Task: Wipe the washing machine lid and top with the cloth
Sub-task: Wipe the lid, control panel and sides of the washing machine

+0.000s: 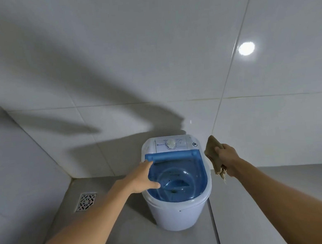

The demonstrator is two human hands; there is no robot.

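While the left hand (pixel 140 177) lies spread on the lid (pixel 178 177), the right hand (pixel 226 155) grips the cloth (pixel 213 150) — panel (pixel 171 144) writing unreadable.

White washing machine (pixel 177 217), translucent blue lid (pixel 187 174), tan-brown cloth (pixel 213 152), grey floor (pixel 254 210), lattice-patterned drain cover (pixel 86 202)

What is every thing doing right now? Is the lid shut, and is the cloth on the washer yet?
Washing machine: upright on the grey floor, by the tiled wall.
Blue lid: shut, see-through.
Cloth: bunched in the right hand, in the air beside the washer, not touching it.
Right hand: closed on the cloth.
Left hand: open, fingers on the lid's left edge.
Floor drain: grate in place.
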